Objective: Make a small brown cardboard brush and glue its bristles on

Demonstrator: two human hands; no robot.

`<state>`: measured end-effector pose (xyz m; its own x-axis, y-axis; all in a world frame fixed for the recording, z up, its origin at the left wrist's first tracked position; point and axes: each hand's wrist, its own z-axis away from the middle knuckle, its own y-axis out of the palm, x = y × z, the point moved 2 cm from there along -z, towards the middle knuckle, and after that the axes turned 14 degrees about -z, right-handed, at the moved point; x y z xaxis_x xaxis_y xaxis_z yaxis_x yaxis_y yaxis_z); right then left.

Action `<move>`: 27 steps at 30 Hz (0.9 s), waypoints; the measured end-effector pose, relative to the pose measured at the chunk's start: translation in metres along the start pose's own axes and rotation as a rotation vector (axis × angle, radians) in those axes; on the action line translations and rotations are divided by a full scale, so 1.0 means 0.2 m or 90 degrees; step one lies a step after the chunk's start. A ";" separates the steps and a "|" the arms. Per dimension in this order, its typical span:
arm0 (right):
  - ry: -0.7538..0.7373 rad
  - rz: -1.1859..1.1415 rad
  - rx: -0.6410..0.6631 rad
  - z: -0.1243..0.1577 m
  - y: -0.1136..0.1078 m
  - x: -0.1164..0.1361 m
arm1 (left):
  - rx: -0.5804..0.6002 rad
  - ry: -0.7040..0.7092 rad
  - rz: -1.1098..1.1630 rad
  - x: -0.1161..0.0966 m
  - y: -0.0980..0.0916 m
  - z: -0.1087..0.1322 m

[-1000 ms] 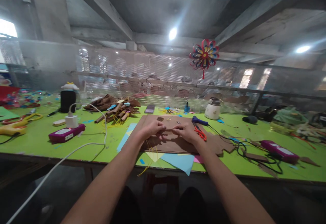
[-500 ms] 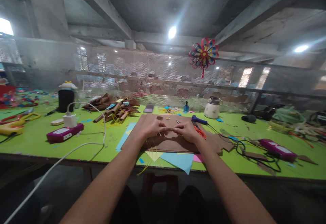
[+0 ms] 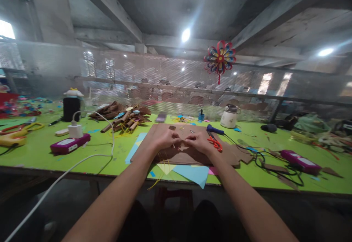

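Observation:
Over a sheet of brown paper (image 3: 170, 157), my left hand (image 3: 167, 139) and my right hand (image 3: 199, 142) nearly meet, with the fingers of both pinched. Between the fingertips is a small strip of brown paper (image 3: 182, 143), mostly hidden by the fingers. To the right of my right hand lie orange-handled scissors (image 3: 217, 145) and a blue hot glue gun (image 3: 215, 129). Just beyond my left hand sits a small dark brown piece (image 3: 172, 127). Yellow strings (image 3: 158, 180) hang over the front edge below my left hand.
Brown paper rolls (image 3: 125, 119) are heaped at back left. Purple power strips (image 3: 70, 143) stand on both sides, with a white cable (image 3: 82, 157) at left. A white jug (image 3: 228, 117) stands at the back. Coloured paper (image 3: 192, 174) sticks out under the brown sheet.
My fingertips have drawn closer together, my right hand shifting slightly left. Less of the brown paper strip shows between them. The things on the table are unmoved.

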<state>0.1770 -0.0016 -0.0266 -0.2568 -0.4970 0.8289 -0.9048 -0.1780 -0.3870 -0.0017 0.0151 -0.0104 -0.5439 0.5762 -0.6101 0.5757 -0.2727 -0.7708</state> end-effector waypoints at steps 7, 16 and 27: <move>0.007 -0.021 -0.009 -0.01 -0.01 -0.03 | 0.009 0.023 -0.007 -0.03 -0.02 0.00; -0.031 0.000 0.014 -0.01 0.02 -0.04 | -0.003 0.032 -0.060 -0.03 0.01 0.00; 0.018 -0.028 -0.008 -0.01 0.00 -0.03 | 0.069 0.038 -0.087 -0.04 -0.01 0.00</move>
<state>0.1788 0.0037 -0.0306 -0.2258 -0.4650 0.8560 -0.9193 -0.1890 -0.3451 0.0005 0.0112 -0.0036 -0.5730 0.6578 -0.4889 0.4279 -0.2685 -0.8630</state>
